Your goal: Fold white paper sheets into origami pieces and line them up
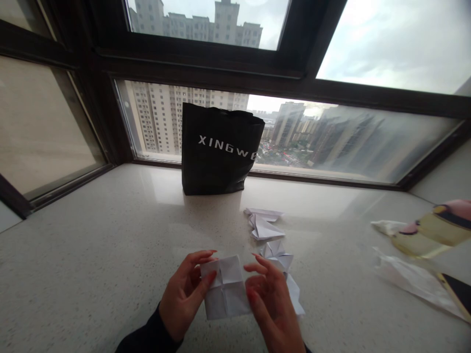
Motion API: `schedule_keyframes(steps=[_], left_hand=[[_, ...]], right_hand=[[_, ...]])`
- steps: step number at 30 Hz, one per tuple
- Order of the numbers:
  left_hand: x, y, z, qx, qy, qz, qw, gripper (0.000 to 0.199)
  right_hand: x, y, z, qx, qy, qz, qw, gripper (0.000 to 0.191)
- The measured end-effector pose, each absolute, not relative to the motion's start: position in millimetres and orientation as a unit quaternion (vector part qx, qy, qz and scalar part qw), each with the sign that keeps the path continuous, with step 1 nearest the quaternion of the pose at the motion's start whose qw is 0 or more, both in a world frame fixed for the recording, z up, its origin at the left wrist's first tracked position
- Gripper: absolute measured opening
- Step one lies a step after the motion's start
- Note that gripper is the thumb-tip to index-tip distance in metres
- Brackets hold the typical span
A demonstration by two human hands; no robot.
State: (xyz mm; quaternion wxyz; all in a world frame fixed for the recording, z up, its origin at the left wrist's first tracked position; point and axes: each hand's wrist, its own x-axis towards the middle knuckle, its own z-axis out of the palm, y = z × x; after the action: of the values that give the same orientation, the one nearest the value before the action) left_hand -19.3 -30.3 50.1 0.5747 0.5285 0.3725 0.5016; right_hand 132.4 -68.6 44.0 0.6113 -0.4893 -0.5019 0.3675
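Observation:
A square of white folded paper point(230, 301) with creases crossing at its middle is held up over the counter. My left hand point(186, 291) pinches its left edge, thumb on the front face and fingers behind. Beside the right edge is my right hand point(270, 299), its fingers curved and apart; the thumb is at the paper's edge, and whether it touches is hard to tell. Just beyond the right hand, folded white paper pieces point(265, 228) lie in a row, with another folded piece point(276, 252) nearer and one more point(294, 294) partly hidden by that hand.
A black bag point(221, 166) with white lettering stands at the back against the window. On the right are a yellowish bottle point(430, 233) with pink parts, crumpled clear plastic point(405, 277) and a dark phone-like object point(458, 291). The pale speckled counter point(110, 255) ends at dark window frames.

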Motion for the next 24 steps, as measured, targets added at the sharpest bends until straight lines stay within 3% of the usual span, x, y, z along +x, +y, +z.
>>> schedule_keyframes(steps=[2, 5, 7, 12, 19, 24], left_hand=[[-19, -32, 52, 0.541, 0.355, 0.494, 0.581, 0.019], [-17, -35, 53, 0.547, 0.313, 0.471, 0.617, 0.029], [-16, -35, 53, 0.542, 0.303, 0.464, 0.632, 0.038], [-16, -34, 51, 0.559, 0.323, 0.474, 0.599, 0.033], [-15, -39, 49, 0.614, 0.349, 0.461, 0.537, 0.023], [-12, -44, 39, 0.629, 0.353, 0.538, 0.436, 0.036]], right_hand=[[131, -67, 40, -0.489, -0.494, 0.412, 0.589, 0.044], [132, -66, 35, -0.486, -0.482, 0.442, 0.580, 0.040], [136, -64, 34, -0.498, -0.496, 0.410, 0.582, 0.032], [140, -61, 37, -0.544, -0.586, 0.281, 0.532, 0.009], [126, -60, 17, -0.483, -0.485, 0.448, 0.574, 0.035], [124, -61, 11, -0.495, -0.485, 0.464, 0.552, 0.056]])
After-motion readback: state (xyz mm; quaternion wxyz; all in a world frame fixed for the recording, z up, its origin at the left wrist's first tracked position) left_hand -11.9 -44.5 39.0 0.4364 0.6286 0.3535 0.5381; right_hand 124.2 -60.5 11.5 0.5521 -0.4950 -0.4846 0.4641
